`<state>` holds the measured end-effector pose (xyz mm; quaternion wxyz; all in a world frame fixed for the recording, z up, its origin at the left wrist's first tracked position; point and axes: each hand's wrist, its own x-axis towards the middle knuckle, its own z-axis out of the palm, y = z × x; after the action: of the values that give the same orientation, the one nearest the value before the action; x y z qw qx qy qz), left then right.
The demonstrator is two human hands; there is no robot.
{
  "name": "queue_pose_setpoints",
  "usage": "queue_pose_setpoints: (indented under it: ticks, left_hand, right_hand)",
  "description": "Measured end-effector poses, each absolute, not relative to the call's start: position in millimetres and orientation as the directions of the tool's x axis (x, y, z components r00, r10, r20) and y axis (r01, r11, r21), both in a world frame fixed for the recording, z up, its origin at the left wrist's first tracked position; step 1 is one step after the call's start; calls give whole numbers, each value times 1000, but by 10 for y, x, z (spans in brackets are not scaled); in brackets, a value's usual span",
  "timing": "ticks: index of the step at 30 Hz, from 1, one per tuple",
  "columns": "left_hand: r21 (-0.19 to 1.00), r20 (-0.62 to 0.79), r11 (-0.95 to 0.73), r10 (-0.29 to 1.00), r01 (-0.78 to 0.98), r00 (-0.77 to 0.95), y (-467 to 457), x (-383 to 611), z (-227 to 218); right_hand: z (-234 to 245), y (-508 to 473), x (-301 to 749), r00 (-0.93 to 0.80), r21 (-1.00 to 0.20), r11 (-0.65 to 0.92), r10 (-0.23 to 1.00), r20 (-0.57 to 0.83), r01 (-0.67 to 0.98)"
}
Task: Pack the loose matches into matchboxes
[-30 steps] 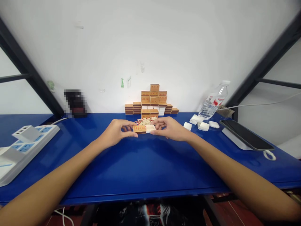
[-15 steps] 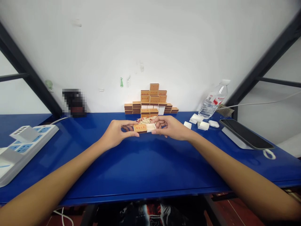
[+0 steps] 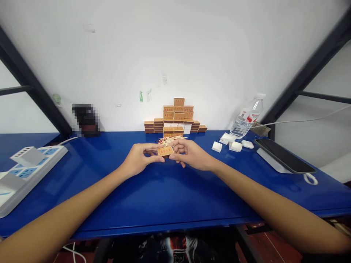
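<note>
Between my two hands is an orange matchbox [image 3: 165,151] with red lettering, held over the blue table. My left hand [image 3: 141,157] grips its left end, thumb in front and fingers behind. At the right end my right hand [image 3: 189,153] pinches the box, its thumb at the front corner. The tray no longer shows outside the sleeve. Just behind the box lies a heap of loose matches [image 3: 170,140] with dark red heads. Beyond the heap, against the wall, rises a stepped stack of matchboxes [image 3: 179,115], with some white pieces low in it.
Several white paper pieces [image 3: 216,147] lie to the right, near a tilted water bottle [image 3: 246,118] and a white earbud case [image 3: 248,144]. Further right a phone [image 3: 285,156] rests on a white box. A power strip [image 3: 41,171] runs along the left of the blue table [image 3: 153,201].
The white match-filled tray, half out before, has slid into the orange sleeve. Both hands have come closer together and lowered slightly toward me with the box.
</note>
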<state>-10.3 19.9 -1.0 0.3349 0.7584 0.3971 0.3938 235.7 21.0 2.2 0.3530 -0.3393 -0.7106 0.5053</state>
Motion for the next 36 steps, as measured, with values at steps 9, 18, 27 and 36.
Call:
queue_pose_setpoints:
  ticks: [9, 18, 27, 36]
  left_hand:
    - [751, 418, -514, 856, 415, 305, 146, -82, -41]
    - [491, 574, -570, 781, 659, 248, 748, -398, 293]
    - [488, 570, -476, 808, 732, 146, 1564, -533, 291]
    - [422, 599, -387, 798, 819, 69, 1649, -433, 181]
  right_hand:
    - [47, -74, 2179, -582, -906, 366, 792, 184, 211]
    - [45, 235, 2475, -431, -569, 520, 852, 297, 637]
    - [187, 577, 2965, -312, -289, 436, 867, 389, 852]
    - [360, 615, 3185, -201, -132, 266, 907, 370, 955]
